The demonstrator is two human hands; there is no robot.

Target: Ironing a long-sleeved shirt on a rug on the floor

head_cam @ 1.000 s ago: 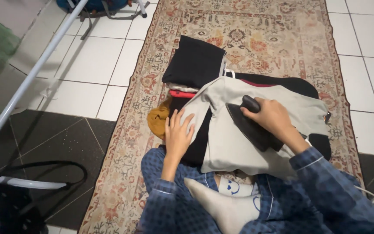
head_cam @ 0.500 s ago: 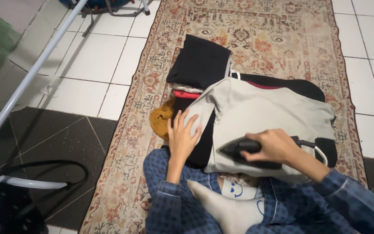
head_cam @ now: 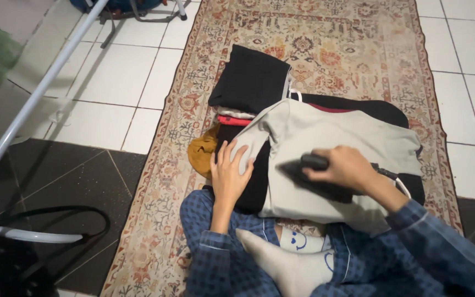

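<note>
A light grey garment [head_cam: 342, 137] lies spread over a dark pad on the patterned rug [head_cam: 353, 49]. My right hand [head_cam: 344, 168] grips the handle of a black clothes iron [head_cam: 314, 175], which rests flat on the garment's near half. My left hand [head_cam: 230, 175] lies flat, fingers apart, on the garment's left edge, pinning it down. I sit cross-legged in blue patterned pyjamas, with a white sock [head_cam: 290, 267] showing below the garment.
A stack of folded clothes with a black piece on top [head_cam: 251, 80] sits on the rug just beyond the garment. A mustard cloth [head_cam: 200, 154] lies to its left. White metal tubing [head_cam: 39, 93] crosses the tiled floor at left.
My right hand has slid the iron down and to the left across the grey garment. My left hand has stayed at the garment's left edge.
</note>
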